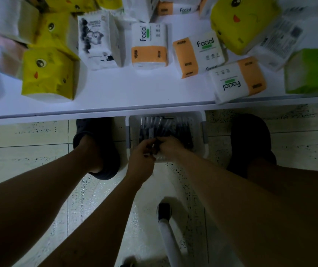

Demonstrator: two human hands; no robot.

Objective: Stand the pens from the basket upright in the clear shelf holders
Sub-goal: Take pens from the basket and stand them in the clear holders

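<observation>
Head view.
- Arms: both reach straight down to the basket (199, 120) on the floor.
- Left hand (141, 158): at the basket's near edge, thumb and fingers pinching some of the pens (181, 130).
- Right hand (170, 148): touching the left, inside the basket, fingers curled among the pens. I cannot tell whether it grips any.
- Pens: dark, lying flat in the basket, mostly beyond my fingers.
- Shelf (115, 93): overhangs the basket's far rim.
</observation>
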